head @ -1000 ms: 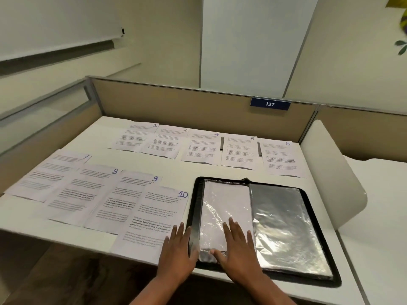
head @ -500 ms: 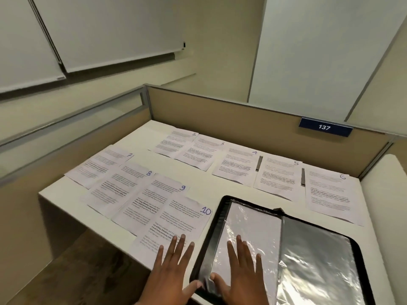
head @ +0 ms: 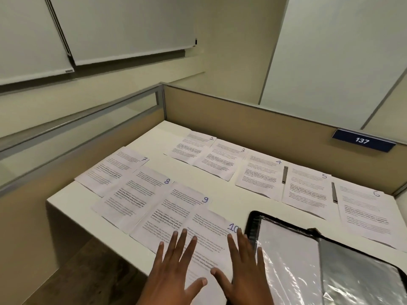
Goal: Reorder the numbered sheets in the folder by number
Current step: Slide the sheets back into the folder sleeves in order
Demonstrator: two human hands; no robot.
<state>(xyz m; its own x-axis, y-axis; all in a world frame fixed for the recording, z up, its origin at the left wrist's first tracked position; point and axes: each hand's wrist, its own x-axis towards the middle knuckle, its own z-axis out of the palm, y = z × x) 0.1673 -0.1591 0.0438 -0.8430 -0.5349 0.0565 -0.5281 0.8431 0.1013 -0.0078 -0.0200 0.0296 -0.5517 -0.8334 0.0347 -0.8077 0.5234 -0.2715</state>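
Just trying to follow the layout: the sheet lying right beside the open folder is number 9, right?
No: sheet 10 lies right beside the open folder; sheet 9 is one place further left. The head view shows it.

My left hand [head: 174,271] and right hand [head: 244,271] are spread flat over the white printed paper sheet marked 10 [head: 209,236] on the white desk [head: 193,179]. At its 3 o'clock lies the open black folder with clear plastic sleeves [head: 308,260]; my right hand overlaps its edge.
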